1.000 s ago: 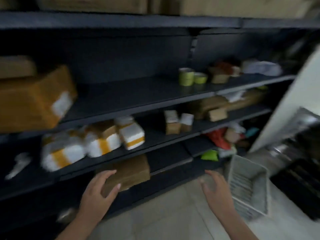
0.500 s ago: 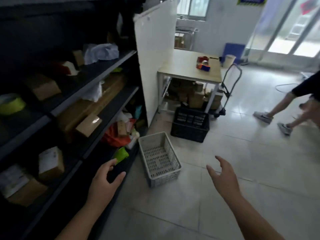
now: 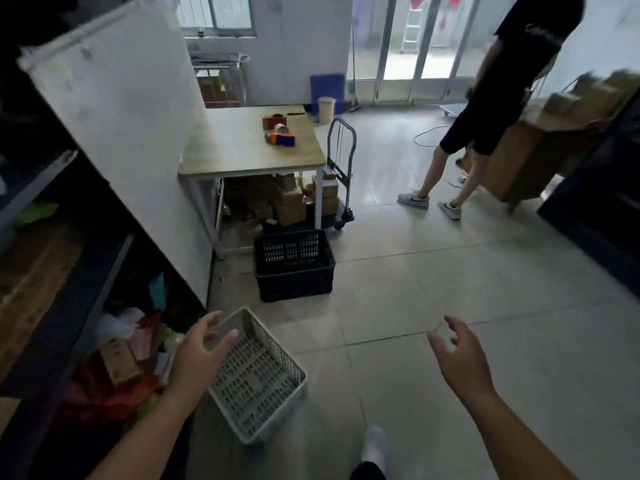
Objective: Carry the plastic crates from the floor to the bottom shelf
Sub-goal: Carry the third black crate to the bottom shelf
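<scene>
We see a white plastic crate (image 3: 256, 379) on the tiled floor (image 3: 450, 289) just beside the dark shelf unit (image 3: 69, 289), and a black crate (image 3: 294, 266) farther on, in front of the bench (image 3: 249, 147). Our left hand (image 3: 201, 355) hovers over the white crate's near corner, fingers spread, gripping nothing. Our right hand (image 3: 460, 358) hangs open over bare floor, well apart from both crates.

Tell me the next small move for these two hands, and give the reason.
Probably lower both hands onto the white crate and take its two long rims. It sits on the floor nearest the person, with the left hand open above its near-left rim and the right hand open and apart from it. The black crate stands farther off.
</scene>
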The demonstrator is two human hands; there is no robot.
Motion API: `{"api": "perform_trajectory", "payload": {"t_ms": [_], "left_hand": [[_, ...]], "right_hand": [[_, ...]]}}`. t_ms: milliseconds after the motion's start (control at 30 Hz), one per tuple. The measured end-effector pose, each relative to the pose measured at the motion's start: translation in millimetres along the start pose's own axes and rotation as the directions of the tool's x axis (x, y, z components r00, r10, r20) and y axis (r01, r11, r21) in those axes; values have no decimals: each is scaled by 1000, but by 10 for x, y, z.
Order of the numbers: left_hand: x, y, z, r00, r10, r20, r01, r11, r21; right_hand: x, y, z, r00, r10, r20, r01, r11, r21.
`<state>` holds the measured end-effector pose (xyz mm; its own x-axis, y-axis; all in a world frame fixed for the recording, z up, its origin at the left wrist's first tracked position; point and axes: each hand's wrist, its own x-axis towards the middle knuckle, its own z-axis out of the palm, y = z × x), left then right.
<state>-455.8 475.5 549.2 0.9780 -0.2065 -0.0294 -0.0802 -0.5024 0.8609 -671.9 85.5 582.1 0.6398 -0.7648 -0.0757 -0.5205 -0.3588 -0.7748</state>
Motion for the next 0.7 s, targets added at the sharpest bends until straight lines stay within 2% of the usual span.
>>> {"api": "perform_trajectory", "payload": {"t_ms": [133,333,400,533,700], "left_hand": [[910,55,360,998,-61,-6,61,998,24],[2257,207,856,974,-213,-72,214,977,5],[2669,311,1027,976,-209,-57,211,977,19],[3486,356,1370,978,-197,-70,201,978,51],[4819,-21,1807,948,-305,-95,309,951,32]], "right_hand": [[1025,-59,126,1000,19,20,-20,1000,17],[2713,-350,453,989,1,149,-1,1000,-4],[3249,-483,617,984,-2,177,7,1000,-31],[4162,-756,1185,965,-4,261,24,997,-76],[5313,-1017,2187,948,15,317,25,992,-121]]}}
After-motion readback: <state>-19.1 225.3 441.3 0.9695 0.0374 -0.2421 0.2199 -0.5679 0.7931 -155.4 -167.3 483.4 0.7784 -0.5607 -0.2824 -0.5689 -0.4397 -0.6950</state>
